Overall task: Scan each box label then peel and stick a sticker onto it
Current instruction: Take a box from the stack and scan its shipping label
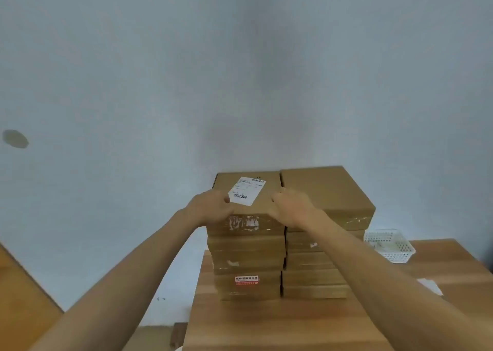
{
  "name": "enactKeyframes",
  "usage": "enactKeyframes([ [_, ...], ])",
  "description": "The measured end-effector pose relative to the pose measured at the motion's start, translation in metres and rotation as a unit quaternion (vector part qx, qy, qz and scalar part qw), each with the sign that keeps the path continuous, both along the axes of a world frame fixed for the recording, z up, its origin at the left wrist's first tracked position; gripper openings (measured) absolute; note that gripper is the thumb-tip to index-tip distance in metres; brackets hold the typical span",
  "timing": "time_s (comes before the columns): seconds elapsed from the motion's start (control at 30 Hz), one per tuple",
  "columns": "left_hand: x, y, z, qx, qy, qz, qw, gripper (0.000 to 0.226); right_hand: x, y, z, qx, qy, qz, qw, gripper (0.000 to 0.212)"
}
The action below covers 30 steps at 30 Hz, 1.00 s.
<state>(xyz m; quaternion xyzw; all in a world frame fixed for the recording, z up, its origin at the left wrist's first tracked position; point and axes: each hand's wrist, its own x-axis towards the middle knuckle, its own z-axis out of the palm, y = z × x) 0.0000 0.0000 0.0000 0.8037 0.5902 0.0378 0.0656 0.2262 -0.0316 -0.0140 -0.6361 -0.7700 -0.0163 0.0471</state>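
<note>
Two stacks of flat brown cardboard boxes stand side by side on a wooden table. The top box of the left stack carries a white shipping label with barcodes. My left hand grips that box at its left front corner, thumb beside the label. My right hand grips its right front corner, in the gap next to the right stack. A lower box in the left stack shows a red and white sticker on its front side.
A white perforated plastic basket sits on the table behind the right stack. A white slip of paper lies on the table at right. A pale blue wall rises behind the stacks. Brown floor shows at lower left.
</note>
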Motion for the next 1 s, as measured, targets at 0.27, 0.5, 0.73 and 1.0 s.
enactKeyframes([
  [0.27, -0.013, 0.038, -0.031, 0.002, -0.012, 0.08, 0.997, 0.037, 0.006, 0.039, -0.026, -0.004, 0.029, -0.04, 0.999, 0.03],
  [0.5, -0.021, 0.065, -0.062, -0.041, -0.08, 0.141, 0.986, 0.043, 0.001, 0.064, -0.044, -0.049, 0.085, -0.103, 0.99, 0.033],
  [0.73, -0.03, 0.071, -0.084, -0.061, -0.27, 0.185, 0.943, 0.065, -0.006, 0.071, -0.06, -0.032, 0.184, -0.169, 0.968, 0.034],
  [1.0, -0.066, 0.027, -0.105, -0.095, -0.451, 0.232, 0.856, 0.037, -0.016, 0.039, -0.079, -0.055, 0.288, -0.225, 0.929, 0.047],
])
